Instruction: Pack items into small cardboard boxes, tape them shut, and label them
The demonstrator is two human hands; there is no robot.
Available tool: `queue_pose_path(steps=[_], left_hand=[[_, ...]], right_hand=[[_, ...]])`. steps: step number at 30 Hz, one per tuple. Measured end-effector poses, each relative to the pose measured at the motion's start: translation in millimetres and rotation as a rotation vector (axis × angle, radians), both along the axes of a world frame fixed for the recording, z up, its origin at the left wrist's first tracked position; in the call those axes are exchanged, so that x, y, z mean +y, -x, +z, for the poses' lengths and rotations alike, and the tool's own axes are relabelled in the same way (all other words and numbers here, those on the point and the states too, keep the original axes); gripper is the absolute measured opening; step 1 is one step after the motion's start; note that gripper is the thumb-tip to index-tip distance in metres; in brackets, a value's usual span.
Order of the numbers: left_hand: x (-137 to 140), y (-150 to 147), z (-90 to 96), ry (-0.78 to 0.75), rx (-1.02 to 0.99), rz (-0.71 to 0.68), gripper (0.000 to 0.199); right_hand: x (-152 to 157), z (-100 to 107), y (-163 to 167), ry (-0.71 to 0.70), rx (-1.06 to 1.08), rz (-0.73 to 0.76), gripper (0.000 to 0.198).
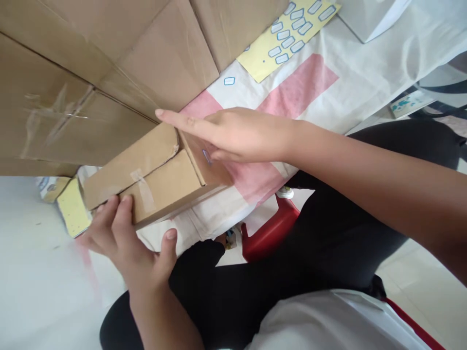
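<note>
The cardboard box (170,175) lies on the cloth-covered surface (251,180), between the hands: the left hand (133,253), fingers spread, rests fingertips along its near edge; the right hand (237,133), flattened, index finger extended, is at the box's labelled end.

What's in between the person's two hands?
A small cardboard box with a strip of tape on it lies between the left hand and the right hand. The head view shows it.
</note>
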State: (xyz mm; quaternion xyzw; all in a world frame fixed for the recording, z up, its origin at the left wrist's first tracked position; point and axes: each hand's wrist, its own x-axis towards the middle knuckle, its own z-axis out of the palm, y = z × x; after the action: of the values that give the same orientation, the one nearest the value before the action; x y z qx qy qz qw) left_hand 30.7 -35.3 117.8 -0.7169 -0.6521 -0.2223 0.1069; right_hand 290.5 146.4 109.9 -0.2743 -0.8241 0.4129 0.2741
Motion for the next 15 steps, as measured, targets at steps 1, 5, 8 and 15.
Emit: queue_pose_path(steps=[1, 5, 8, 15], left_hand=[[0.5, 1.3, -0.2, 0.000, -0.007, -0.004, 0.074], [4.3, 7.7, -2.2, -0.041, -0.025, 0.004, 0.072], [7.9, 12.5, -3.7, -0.082, -0.023, 0.029, 0.067], [8.7, 17.7, -3.3, -0.073, -0.015, 0.009, 0.063]], right_hand=[[4.6, -5.0, 1.1, -0.033, 0.012, 0.022, 0.076], [17.5, -21.9, 13.6, -0.103, 0.052, 0.116, 0.098], [16.6, -23.3, 19.5, -0.086, 0.055, 0.142, 0.107], [-0.6, -16.1, 13.9, -0.106, 0.039, 0.146, 0.095]])
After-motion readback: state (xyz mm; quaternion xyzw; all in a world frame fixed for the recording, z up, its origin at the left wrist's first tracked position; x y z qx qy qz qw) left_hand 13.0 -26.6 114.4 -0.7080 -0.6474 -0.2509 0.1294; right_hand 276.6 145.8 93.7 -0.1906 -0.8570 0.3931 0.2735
